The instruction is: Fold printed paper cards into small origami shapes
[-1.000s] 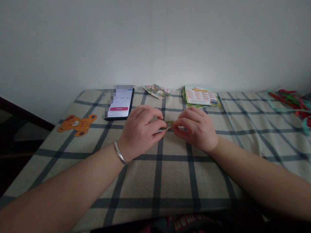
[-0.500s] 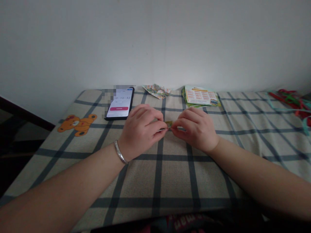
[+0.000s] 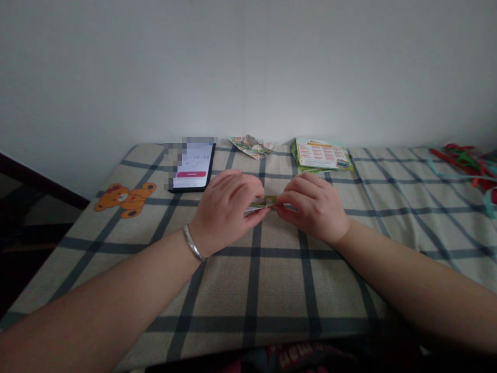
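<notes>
Between my hands is a small folded piece of printed paper (image 3: pixel 265 201), greenish yellow with a pale edge. My left hand (image 3: pixel 231 212), with a silver bracelet at the wrist, is closed on its left part, thumb below and fingers above. The fingertips of my right hand (image 3: pixel 312 207) pinch its right end. Most of the paper is hidden by my fingers. Both hands are low over the checked cloth (image 3: pixel 279 290). Beyond them lie a crumpled printed paper (image 3: pixel 253 146) and a stack of printed sheets (image 3: pixel 322 154).
A phone (image 3: pixel 191 168) with a timer on its screen lies behind my left hand. Farther left is an orange bear cutout (image 3: pixel 125 199). Red, green and pale-blue ribbons (image 3: pixel 471 166) lie at the far right. A wall (image 3: pixel 248 67) rises behind the table.
The left fingers have lifted and parted slightly from the thumb, so more of the folded paper shows. My right hand has barely moved and still pinches the other end.
</notes>
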### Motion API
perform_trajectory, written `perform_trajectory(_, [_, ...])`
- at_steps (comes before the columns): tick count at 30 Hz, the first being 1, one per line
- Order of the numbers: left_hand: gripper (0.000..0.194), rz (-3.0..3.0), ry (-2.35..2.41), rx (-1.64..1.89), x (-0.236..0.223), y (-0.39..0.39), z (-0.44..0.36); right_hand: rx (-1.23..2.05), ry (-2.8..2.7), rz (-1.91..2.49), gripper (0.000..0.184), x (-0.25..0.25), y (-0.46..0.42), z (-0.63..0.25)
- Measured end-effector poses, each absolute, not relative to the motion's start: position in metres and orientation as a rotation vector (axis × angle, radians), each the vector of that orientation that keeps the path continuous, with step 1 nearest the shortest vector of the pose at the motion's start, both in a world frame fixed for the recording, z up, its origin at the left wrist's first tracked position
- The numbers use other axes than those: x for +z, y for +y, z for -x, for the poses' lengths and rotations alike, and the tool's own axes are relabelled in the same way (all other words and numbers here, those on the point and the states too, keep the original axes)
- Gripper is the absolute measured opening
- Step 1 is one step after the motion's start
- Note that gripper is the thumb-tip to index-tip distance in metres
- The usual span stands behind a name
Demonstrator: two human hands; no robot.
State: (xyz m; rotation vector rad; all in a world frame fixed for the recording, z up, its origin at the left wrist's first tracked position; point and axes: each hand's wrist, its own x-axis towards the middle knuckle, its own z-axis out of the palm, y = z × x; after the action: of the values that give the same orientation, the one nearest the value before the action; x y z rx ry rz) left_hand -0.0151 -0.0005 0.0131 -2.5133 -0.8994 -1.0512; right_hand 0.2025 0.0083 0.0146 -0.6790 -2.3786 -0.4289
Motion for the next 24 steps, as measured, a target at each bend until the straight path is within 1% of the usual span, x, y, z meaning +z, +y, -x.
perform_trajectory(2, [0.016, 2.528, -0.911, -1.030, 0.0128, -0.0007, 0.0143, -0.424, -2.378, 0.675, 0.012, 0.0147, 0.0084, -0.2019])
perform_trajectory(5, [0.010, 2.535, -0.860, -1.009, 0.0128, -0.0007, 0.0131, -0.371, -2.357, 0.689, 0.009, 0.0145, 0.0078, -0.2012])
perform_trajectory(8, [0.010, 2.521, -0.829, -1.038, 0.0128, -0.0005, 0.0127, -0.270, -2.297, 0.722, 0.008, 0.0137, 0.0068, -0.2006])
perform_trajectory(10, [0.010, 2.528, -0.855, -1.051, 0.0126, -0.0002, 0.0130, -0.190, -2.253, 0.757, 0.002, 0.0128, 0.0066, -0.2002])
perform_trajectory(14, [0.009, 2.564, -0.894, -1.060, 0.0115, 0.0013, 0.0137, -0.108, -2.291, 0.747, 0.009, 0.0113, 0.0079, -0.1999])
perform_trajectory(18, [0.006, 2.592, -0.920, -1.017, 0.0113, 0.0020, 0.0136, -0.093, -2.347, 0.746, 0.008, 0.0107, 0.0092, -0.1999])
perform_trajectory(20, [0.003, 2.592, -0.965, -0.982, 0.0117, 0.0024, 0.0138, -0.091, -2.300, 0.780, 0.008, 0.0109, 0.0095, -0.2000])
perform_trajectory(24, [0.005, 2.595, -1.088, -0.968, 0.0105, 0.0058, 0.0159, -0.054, -2.181, 0.868, 0.006, 0.0118, 0.0112, -0.2019])
